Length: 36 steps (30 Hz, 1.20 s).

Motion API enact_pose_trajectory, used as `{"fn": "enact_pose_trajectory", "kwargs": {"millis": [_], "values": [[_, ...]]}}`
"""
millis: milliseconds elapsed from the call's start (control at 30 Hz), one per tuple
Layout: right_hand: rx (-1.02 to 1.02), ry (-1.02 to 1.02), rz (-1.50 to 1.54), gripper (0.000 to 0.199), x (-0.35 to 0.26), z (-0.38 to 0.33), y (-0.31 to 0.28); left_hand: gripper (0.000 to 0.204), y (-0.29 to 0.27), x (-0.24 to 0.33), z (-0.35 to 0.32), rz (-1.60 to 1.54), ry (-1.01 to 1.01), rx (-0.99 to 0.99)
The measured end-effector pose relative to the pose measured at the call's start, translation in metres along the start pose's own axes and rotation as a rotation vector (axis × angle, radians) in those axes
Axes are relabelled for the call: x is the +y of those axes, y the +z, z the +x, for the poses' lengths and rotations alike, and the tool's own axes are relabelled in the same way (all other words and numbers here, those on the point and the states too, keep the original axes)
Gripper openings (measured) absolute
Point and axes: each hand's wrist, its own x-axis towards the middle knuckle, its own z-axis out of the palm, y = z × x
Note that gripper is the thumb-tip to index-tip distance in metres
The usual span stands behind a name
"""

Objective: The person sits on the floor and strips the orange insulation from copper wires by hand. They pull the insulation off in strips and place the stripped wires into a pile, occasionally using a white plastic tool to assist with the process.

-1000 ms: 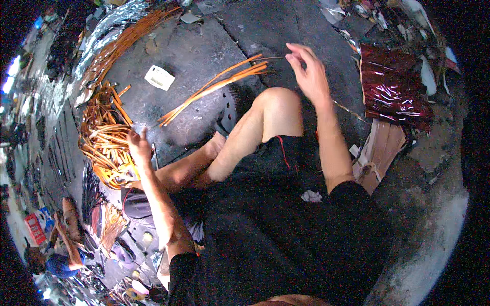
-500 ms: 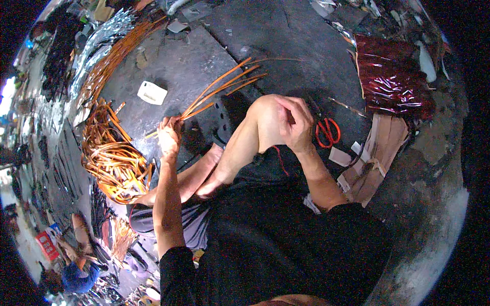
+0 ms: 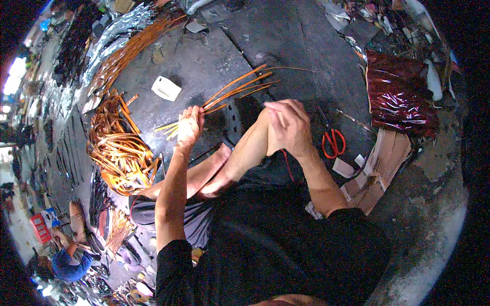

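Note:
Several thin orange-brown strips [image 3: 240, 84] run through my left hand [image 3: 190, 125], which is closed around them. Their long ends fan out to the far right, while short yellowish ends [image 3: 167, 129] poke out at the hand's left side. My right hand [image 3: 292, 122] rests over my raised knee with fingers stretched to the left and the thumb apart; I see nothing in it. Just right of that hand, scissors with orange-red handles [image 3: 334, 143] lie on the dark floor. A tangled heap of similar orange strips [image 3: 122, 158] lies left of my left forearm.
A white flat plastic piece [image 3: 166, 88] lies beyond my left hand. At the right are a shiny dark red sheet [image 3: 398, 94] and tan flat strips [image 3: 385, 158]. A long brown bundle [image 3: 130, 48] curves along the far left. Another person [image 3: 72, 262] sits at the lower left.
The yellowish ends now stick out further at my left hand's side. My right hand's fingers have straightened over the knee. The whole view has shifted slightly.

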Motion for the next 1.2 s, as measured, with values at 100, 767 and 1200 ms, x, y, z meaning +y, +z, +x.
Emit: {"fn": "enact_pose_trajectory", "kwargs": {"millis": [100, 767, 1200], "values": [[-0.084, -0.014, 0.153, 0.016, -0.029, 0.021, 0.013, 0.015, 0.000, -0.001, -0.001, -0.015, 0.132, -0.033], [-0.731, 0.025, 0.537, 0.030, -0.067, 0.064, 0.065, 0.012, -0.238, 0.075, -0.038, -0.226, -0.045, 0.179], [-0.511, -0.254, 0.466, 0.016, -0.099, 0.062, 0.042, 0.013, -0.246, 0.103, -0.046, -0.290, -0.055, 0.210]]}}
